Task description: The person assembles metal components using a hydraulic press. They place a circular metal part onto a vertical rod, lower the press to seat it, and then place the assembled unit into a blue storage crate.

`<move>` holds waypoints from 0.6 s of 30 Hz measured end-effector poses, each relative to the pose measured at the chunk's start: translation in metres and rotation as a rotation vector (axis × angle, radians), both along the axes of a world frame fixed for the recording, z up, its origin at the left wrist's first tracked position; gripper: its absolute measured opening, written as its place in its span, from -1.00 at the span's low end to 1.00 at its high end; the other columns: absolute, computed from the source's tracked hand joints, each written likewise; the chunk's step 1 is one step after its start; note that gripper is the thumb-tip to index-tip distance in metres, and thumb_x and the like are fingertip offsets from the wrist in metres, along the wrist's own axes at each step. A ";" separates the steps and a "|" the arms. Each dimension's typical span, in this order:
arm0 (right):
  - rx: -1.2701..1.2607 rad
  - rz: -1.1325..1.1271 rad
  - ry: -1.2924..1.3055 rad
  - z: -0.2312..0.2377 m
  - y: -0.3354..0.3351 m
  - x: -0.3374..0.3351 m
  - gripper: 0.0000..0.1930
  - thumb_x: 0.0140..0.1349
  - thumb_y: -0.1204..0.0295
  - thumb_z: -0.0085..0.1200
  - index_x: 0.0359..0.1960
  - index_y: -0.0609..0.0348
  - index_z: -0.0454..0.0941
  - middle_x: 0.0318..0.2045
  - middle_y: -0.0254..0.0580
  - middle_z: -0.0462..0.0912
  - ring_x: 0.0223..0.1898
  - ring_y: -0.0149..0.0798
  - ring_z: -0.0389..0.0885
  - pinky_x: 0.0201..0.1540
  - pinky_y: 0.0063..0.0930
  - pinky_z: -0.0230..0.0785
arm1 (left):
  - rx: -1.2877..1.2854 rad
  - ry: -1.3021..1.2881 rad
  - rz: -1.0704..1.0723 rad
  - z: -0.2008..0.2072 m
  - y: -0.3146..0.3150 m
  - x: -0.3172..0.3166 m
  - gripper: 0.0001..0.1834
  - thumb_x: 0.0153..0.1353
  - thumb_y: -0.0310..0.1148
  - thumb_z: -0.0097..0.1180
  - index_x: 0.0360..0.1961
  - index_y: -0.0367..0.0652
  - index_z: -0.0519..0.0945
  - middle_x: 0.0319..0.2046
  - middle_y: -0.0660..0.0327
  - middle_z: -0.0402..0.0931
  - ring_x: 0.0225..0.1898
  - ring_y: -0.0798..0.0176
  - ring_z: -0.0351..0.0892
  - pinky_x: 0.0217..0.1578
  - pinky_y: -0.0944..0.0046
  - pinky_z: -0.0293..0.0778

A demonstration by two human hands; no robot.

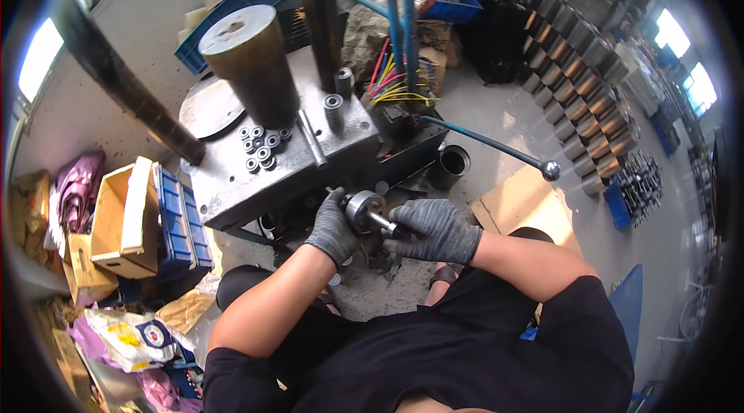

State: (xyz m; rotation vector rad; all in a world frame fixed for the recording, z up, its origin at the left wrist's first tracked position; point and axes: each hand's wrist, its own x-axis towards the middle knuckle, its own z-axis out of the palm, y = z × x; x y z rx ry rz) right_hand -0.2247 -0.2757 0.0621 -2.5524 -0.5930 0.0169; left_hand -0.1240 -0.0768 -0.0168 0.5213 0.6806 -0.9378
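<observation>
Both my hands wear grey knit gloves and meet in front of the press table point(294, 180). My left hand point(335, 228) is closed around one side of a metal shaft with a thick round collar point(364, 210). My right hand point(438, 231) has its fingers closed at the shaft's near right end. Several small ball bearings point(263, 151) lie in a cluster on the table top. Beside them a steel rod point(311, 139) lies slanted, and a short steel cylinder with a ringed top point(333, 111) stands to its right.
A heavy press ram point(252, 64) stands over the table between dark columns point(318, 18). A lever with a ball knob point(549, 171) reaches out to the right. Stacked metal cylinders point(573, 80) stand at far right. Blue crates point(184, 219) and an open wooden box point(124, 219) are at left.
</observation>
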 end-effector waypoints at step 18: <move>-0.044 -0.155 -0.097 -0.014 -0.016 0.031 -0.56 0.13 -0.07 0.30 -0.39 0.10 0.65 -0.45 -0.07 0.70 -0.33 0.08 0.73 -0.23 -0.04 0.58 | 0.457 -1.056 -0.325 -0.004 -0.036 0.007 -0.50 0.58 -0.01 -0.06 0.17 -0.22 0.63 -0.04 0.18 0.69 -0.02 0.29 0.64 0.11 0.23 0.55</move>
